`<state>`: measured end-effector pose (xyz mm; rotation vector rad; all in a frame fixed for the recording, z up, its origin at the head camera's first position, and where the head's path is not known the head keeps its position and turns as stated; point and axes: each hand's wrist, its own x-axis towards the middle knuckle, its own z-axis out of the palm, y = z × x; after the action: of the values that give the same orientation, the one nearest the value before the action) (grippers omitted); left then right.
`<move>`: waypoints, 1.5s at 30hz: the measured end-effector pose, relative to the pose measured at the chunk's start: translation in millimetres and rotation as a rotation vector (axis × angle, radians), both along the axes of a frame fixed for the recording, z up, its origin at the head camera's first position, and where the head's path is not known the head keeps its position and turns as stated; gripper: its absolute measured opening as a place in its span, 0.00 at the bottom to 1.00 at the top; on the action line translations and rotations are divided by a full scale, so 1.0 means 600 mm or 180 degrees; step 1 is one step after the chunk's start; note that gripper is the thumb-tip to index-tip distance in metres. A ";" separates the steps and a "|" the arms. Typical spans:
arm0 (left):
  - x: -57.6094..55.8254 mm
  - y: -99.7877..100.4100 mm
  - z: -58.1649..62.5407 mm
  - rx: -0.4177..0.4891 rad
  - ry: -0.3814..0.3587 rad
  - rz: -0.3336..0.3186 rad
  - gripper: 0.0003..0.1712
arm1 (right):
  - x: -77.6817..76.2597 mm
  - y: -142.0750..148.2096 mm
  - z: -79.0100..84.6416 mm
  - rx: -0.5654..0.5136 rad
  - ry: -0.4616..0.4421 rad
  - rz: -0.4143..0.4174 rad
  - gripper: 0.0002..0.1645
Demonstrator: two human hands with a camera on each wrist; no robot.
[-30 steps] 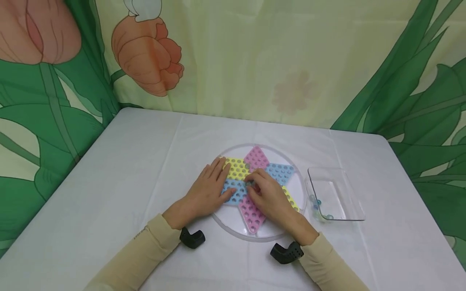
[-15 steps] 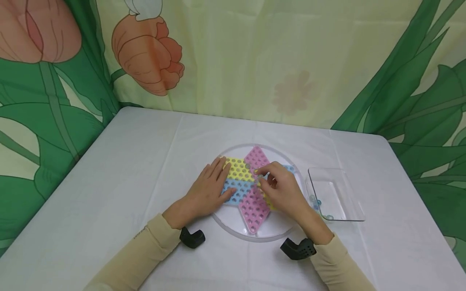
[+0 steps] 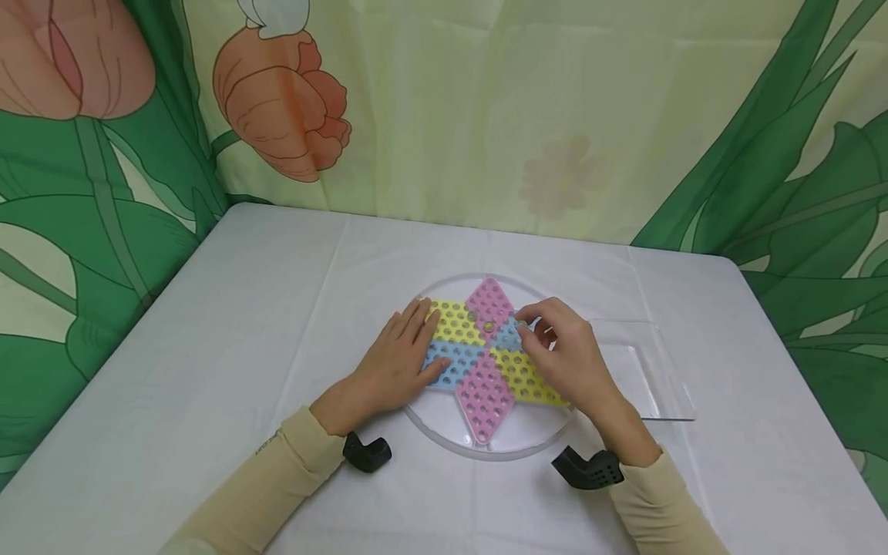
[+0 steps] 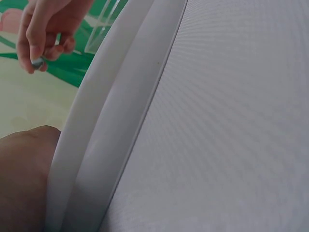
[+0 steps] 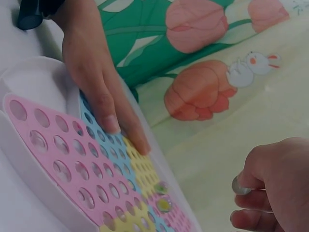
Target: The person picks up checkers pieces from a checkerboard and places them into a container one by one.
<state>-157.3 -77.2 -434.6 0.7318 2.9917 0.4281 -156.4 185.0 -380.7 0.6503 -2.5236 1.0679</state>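
Note:
My left hand lies flat with straight fingers on the yellow and blue parts of a round Chinese checkers board, whose star points are pink, blue and yellow with rows of holes. Between thumb and forefinger, my right hand pinches a clear marble over the board's right blue point. The left wrist view also shows this marble at the fingertips. Two marbles sit in holes near the far pink point: a yellowish marble and a greenish marble.
To the board's right stands a clear plastic box, its left side hidden behind my right hand. White cloth covers the table. A flower-printed curtain hangs behind the far edge.
My right hand has moved right, from the board's middle to its right blue point, with a marble pinched. The yellowish marble is now uncovered. My left hand has stayed in place.

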 end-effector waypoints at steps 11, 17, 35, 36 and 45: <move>0.001 0.001 0.001 -0.0009 -0.0004 0.0021 0.46 | 0.001 0.014 0.001 0.0068 -0.0077 -0.0105 0.08; 0.001 0.000 0.000 -0.0013 -0.0002 0.0020 0.45 | 0.001 0.018 -0.003 0.0124 -0.0167 -0.0074 0.07; -0.001 -0.002 0.001 -0.0026 0.0046 0.0000 0.45 | -0.003 0.020 -0.019 0.0321 -0.0440 0.0037 0.06; -0.001 -0.002 0.001 -0.0025 0.0050 0.0000 0.45 | -0.004 0.020 -0.020 0.0326 -0.0454 0.0046 0.06; -0.001 -0.002 0.000 -0.0021 0.0051 -0.0012 0.45 | -0.009 0.017 -0.035 0.0463 -0.0765 0.0110 0.06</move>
<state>-157.8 -78.6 -434.6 0.7436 3.0046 0.4142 -161.9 195.4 -401.6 0.6396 -2.8276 1.0363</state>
